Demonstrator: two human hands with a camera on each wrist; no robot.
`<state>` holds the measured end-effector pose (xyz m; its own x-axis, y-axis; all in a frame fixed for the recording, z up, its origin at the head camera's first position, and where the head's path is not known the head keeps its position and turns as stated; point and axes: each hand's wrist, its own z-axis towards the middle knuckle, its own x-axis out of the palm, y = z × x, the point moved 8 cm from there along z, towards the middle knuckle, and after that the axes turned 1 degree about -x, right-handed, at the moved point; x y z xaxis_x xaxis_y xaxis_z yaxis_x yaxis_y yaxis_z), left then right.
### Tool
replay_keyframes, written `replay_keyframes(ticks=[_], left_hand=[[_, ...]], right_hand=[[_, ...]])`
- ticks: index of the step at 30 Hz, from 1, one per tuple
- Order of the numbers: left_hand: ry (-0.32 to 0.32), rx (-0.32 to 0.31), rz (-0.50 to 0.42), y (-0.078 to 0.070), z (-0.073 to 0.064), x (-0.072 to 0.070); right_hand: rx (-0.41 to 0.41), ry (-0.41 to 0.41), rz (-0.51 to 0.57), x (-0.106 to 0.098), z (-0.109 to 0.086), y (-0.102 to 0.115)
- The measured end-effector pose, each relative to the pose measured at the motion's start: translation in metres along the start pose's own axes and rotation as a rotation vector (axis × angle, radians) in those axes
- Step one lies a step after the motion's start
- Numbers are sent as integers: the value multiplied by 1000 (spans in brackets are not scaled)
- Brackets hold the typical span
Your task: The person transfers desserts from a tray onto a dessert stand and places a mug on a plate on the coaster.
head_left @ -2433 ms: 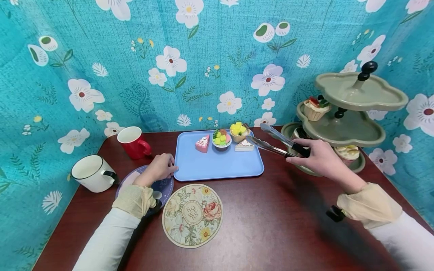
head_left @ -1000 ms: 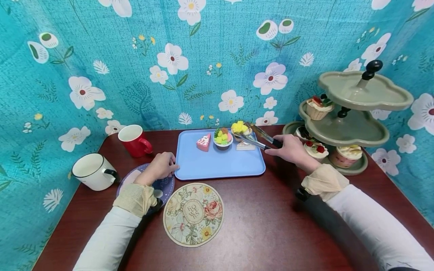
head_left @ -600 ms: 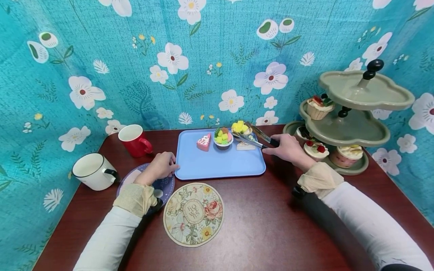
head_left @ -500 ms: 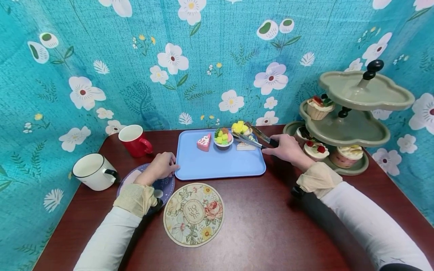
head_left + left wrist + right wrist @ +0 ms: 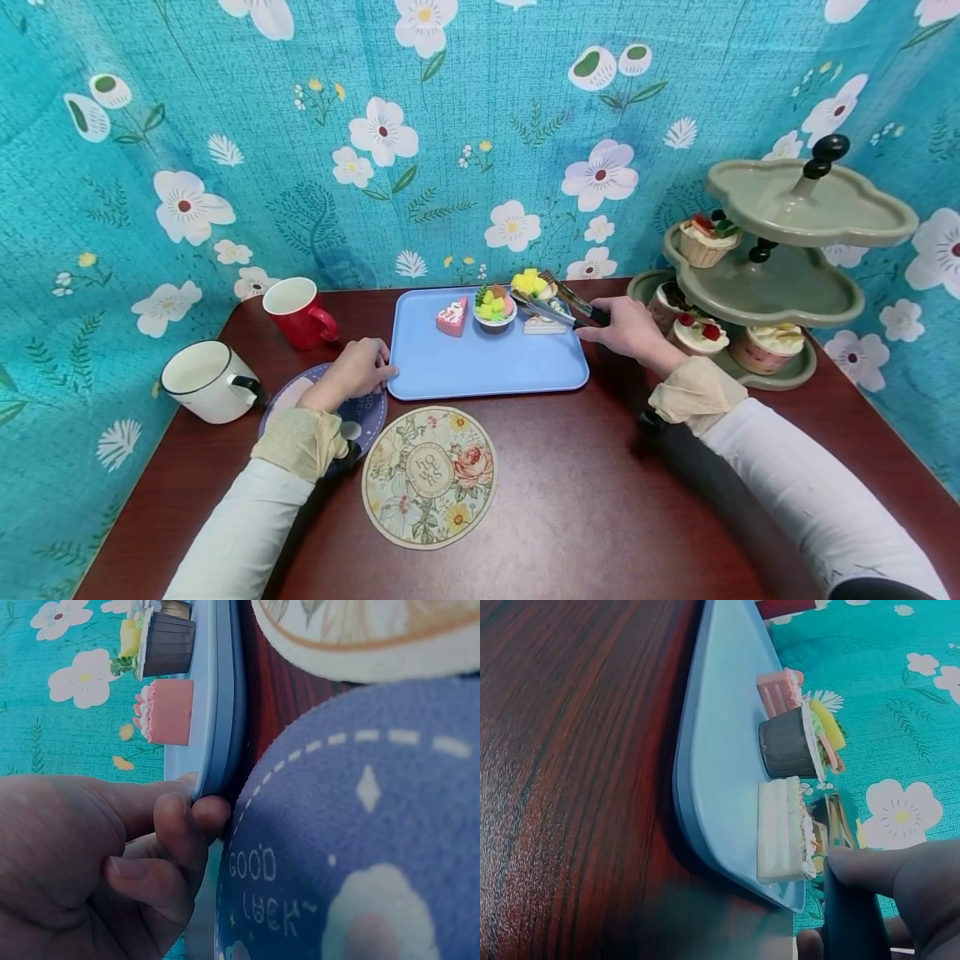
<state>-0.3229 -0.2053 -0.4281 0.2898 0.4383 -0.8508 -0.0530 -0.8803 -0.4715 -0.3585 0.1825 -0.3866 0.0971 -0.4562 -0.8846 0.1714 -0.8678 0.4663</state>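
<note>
My left hand (image 5: pixel 358 367) pinches the left rim of the blue tray (image 5: pixel 480 367), thumb on top and fingers below in the left wrist view. My right hand (image 5: pixel 628 327) grips black-handled metal tongs (image 5: pixel 602 316). Their two tips reach around the yellow-topped fruit tart (image 5: pixel 529 282) at the tray's back right corner. A white cake slice (image 5: pixel 544 327) lies just in front of the tart, under the tongs. Beside it stand a fruit-topped dark cup dessert (image 5: pixel 493 313) and a pink cake slice (image 5: pixel 451 320). In the right wrist view, the white slice and tongs mostly hide the tart.
At right rises a green tiered stand (image 5: pixel 817 196) with several cupcakes on its lower levels. A red mug (image 5: pixel 296 321) and a white mug (image 5: pixel 206 387) stand at left. A purple round mat (image 5: pixel 367 417) lies under the left wrist; a floral round mat (image 5: pixel 429 508) lies in front.
My right hand has carried the tongs left from beside the stand to the tart, and the tong arms now stand closer together. The left hand stays at the tray's rim.
</note>
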Motion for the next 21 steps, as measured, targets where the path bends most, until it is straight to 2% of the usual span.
replay_keyframes(ticks=[6,21], left_hand=[[4,-13,4,1,0,0],[15,-31,1,2,0,0]], right_hand=[[-15,-31,-29,-2,0,4],[-20,-30,-49,-2,4,4]])
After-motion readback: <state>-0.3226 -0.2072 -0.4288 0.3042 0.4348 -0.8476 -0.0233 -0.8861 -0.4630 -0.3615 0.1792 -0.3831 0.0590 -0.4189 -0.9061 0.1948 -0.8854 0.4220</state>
